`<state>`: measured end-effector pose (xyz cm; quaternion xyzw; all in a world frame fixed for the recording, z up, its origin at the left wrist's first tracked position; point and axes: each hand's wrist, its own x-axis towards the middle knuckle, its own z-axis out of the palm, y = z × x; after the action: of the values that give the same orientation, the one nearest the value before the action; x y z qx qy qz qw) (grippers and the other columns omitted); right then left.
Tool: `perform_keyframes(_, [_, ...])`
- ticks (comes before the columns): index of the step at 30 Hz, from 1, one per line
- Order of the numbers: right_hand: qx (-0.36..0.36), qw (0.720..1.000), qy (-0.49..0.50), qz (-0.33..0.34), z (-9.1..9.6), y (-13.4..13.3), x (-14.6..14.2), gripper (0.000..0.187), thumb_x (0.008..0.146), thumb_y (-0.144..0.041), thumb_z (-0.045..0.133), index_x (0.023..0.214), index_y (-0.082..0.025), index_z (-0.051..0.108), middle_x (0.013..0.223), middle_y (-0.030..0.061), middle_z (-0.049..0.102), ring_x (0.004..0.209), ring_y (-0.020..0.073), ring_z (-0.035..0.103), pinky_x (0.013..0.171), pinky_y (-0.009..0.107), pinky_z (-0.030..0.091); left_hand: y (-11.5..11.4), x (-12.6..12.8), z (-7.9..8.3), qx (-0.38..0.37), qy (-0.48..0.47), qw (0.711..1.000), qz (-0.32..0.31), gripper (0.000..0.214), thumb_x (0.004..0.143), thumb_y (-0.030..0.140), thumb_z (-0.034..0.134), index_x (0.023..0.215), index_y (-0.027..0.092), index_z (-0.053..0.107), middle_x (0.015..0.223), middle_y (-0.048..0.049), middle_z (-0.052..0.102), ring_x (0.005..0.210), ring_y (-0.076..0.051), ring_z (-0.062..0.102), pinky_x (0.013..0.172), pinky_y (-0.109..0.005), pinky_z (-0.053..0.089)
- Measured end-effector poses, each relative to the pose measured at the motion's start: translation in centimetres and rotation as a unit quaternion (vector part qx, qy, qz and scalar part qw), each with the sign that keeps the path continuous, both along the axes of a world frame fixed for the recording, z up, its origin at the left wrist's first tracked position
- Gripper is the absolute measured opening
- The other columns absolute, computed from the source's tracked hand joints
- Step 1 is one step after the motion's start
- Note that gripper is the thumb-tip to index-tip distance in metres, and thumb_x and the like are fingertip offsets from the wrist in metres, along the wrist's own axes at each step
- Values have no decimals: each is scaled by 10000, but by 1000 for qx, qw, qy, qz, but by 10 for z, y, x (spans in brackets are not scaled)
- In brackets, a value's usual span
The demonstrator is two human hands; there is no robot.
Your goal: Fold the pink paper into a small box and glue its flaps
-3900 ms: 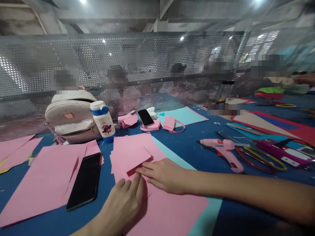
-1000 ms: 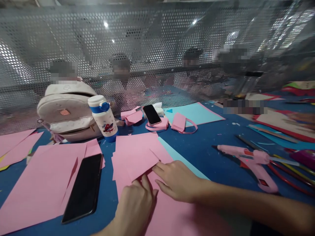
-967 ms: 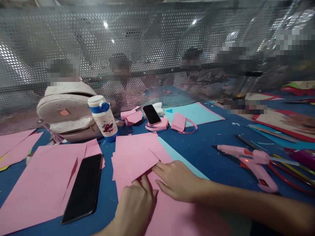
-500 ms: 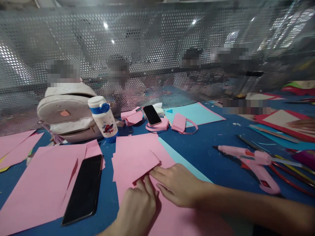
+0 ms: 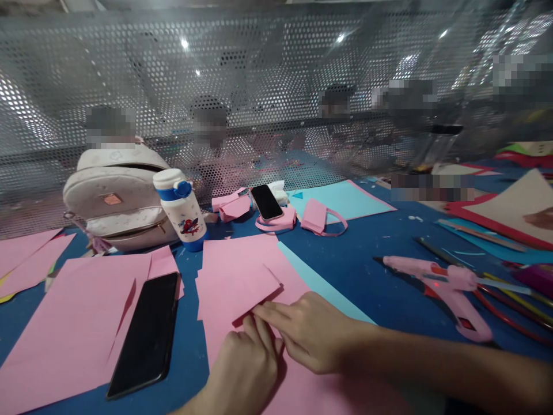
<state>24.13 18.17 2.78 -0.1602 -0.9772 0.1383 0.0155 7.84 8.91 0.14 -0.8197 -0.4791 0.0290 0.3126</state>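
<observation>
Under my hands lies a stack of pink paper, with a folded pink piece on top whose near edge is slightly raised. My left hand is closed, its curled fingers at that raised edge; the fingertips are partly hidden. Beside it, my right hand has its fingers stretched out, the tips pressing at the same edge and meeting the left fingers. Light blue paper shows under the stack's right side.
To the left are a black phone, pink sheets, a white bottle and a backpack. Small pink paper bags and another phone lie behind. A pink glue gun rests rightward. Perforated metal stands behind.
My right hand has shifted slightly left and down along the folded edge, closer to my left fingers. At far right, another person's hand has lifted the cream and red paper.
</observation>
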Motion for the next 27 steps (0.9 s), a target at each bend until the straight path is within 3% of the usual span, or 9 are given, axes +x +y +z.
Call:
perform_keyframes(7, [-39, 999, 11, -5, 0, 2, 3, 623, 863, -196, 485, 1483, -204, 430, 1235, 115, 693, 903, 231, 694, 698, 299, 451, 1, 0, -4, 14, -5, 1000, -22, 215, 936, 240, 572, 866, 109, 727, 744, -158, 711, 545, -232, 641, 377, -256, 432])
perform_keyframes(16, [-63, 998, 25, -18, 4, 2, 3, 625, 850, -190, 490, 1466, -280, 444, 1189, 29, 732, 837, 219, 716, 652, 301, 414, 2, 1, -4, 77, -5, 995, -66, 181, 895, 179, 613, 854, 26, 701, 756, -223, 708, 645, -304, 699, 409, -297, 450])
perform_keyframes(22, [-53, 997, 38, -29, -5, 1, 5, 530, 916, -206, 447, 1445, -237, 455, 1171, 50, 729, 865, 211, 707, 705, 293, 436, 7, -6, -7, 96, -18, 986, -138, 156, 821, 166, 642, 839, 34, 723, 809, -252, 746, 670, -357, 735, 355, -297, 470])
perform_keyframes(27, [16, 998, 13, -61, -11, -1, -1, 466, 900, -193, 438, 1359, -169, 513, 1189, 86, 700, 888, 250, 695, 656, 326, 448, 12, -3, -10, 92, -39, 987, -126, 239, 793, 131, 641, 959, -15, 732, 874, -272, 756, 575, -317, 722, 329, -303, 475])
